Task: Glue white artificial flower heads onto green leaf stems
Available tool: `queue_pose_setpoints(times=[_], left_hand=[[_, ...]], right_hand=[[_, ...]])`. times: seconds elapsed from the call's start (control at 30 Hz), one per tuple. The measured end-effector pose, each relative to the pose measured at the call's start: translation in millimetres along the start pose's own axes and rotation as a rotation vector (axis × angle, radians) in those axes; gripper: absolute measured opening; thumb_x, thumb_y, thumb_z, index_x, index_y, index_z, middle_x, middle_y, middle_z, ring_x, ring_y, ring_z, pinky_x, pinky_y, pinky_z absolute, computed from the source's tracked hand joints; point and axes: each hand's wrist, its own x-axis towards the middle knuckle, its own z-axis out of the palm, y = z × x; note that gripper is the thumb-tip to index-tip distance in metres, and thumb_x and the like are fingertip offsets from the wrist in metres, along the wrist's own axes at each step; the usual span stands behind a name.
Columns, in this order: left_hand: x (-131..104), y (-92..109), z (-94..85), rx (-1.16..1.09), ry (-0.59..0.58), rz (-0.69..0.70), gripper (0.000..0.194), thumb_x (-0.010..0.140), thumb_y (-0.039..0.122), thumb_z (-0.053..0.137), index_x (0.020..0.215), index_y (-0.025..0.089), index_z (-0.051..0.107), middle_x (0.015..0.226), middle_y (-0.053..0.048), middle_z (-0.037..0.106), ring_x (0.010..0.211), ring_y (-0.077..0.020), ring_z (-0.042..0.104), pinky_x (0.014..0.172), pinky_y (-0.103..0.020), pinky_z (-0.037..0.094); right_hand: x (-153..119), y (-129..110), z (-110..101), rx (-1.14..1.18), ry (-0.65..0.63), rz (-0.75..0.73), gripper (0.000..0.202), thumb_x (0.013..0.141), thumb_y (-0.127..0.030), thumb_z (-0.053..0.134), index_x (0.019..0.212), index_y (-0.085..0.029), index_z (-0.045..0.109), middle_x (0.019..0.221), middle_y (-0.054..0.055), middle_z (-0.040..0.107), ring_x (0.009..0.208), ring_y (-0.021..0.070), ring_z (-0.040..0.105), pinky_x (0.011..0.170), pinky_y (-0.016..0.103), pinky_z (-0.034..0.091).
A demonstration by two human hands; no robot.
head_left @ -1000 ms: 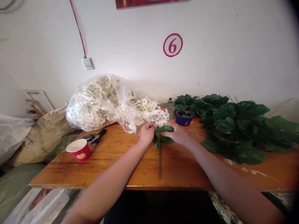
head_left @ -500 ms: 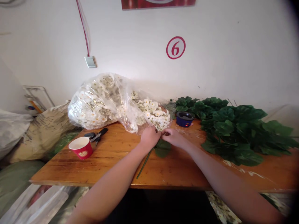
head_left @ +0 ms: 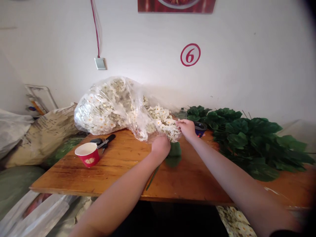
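Note:
My left hand [head_left: 161,146] is closed around a green artificial stem [head_left: 152,178], whose lower end slants down toward the table's front edge. A broad green leaf [head_left: 174,154] spreads to the right of that fist. My right hand [head_left: 187,128] is up at the right end of the white artificial flowers [head_left: 161,118], its thumb and fingertips pinched on a white flower at the edge of the bunch. These flowers spill from the mouth of a large clear plastic bag [head_left: 103,105]. Behind my right hand is a small dark blue pot [head_left: 200,128], partly hidden.
A heap of green artificial leaves [head_left: 247,135] covers the right of the wooden table [head_left: 111,177]. On the left stand a red and white paper cup [head_left: 87,156] and black-handled snips [head_left: 107,141]. Filled sacks [head_left: 46,138] lie beyond the table's left edge.
My right hand has left the stem beside my left hand and moved up and right to the white flowers, now covering part of the blue pot. My left hand keeps its grip.

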Motion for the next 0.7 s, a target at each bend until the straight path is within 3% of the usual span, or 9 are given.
queue_pose_setpoints(times=[0.3,0.4,0.57,0.7], left_hand=[[-1.1,-3.0,5.2,-0.053,0.028,0.041,0.021,0.088,0.033,0.05,0.089,0.016,0.062,0.086,-0.017,0.068,0.083,-0.0291,0.065,0.071,-0.035,0.043],[-0.1,-4.7,6.5,-0.172,0.012,0.013,0.015,0.083,0.032,0.055,0.083,0.019,0.063,0.082,-0.013,0.068,0.079,-0.0262,0.063,0.068,-0.032,0.041],[3.6,-6.5,7.4,-0.311,-0.059,-0.036,0.016,0.075,0.034,0.064,0.069,0.02,0.063,0.069,-0.007,0.065,0.068,-0.0222,0.06,0.062,-0.03,0.039],[8.7,-9.3,7.7,-0.299,-0.133,-0.019,0.026,0.073,0.035,0.064,0.054,0.018,0.058,0.054,-0.004,0.056,0.06,-0.0195,0.056,0.057,-0.029,0.037]], right_hand=[[53.3,-10.6,34.9,-0.429,-0.126,-0.095,0.019,0.074,-0.017,0.055,0.078,-0.015,0.073,0.086,0.011,0.073,0.078,0.0208,0.065,0.071,0.027,0.044],[59.2,-10.8,41.5,-0.56,-0.202,-0.145,0.02,0.077,-0.017,0.055,0.084,-0.013,0.073,0.089,0.013,0.072,0.081,0.0217,0.064,0.073,0.027,0.044],[60.4,-15.9,52.2,-0.744,-0.331,-0.342,0.037,0.08,-0.026,0.062,0.117,-0.018,0.066,0.12,0.013,0.064,0.109,0.025,0.056,0.086,0.028,0.041],[59.1,-23.1,61.3,-0.896,-0.41,-0.456,0.027,0.08,-0.024,0.063,0.105,-0.02,0.073,0.113,0.014,0.065,0.113,0.0295,0.052,0.09,0.033,0.04]])
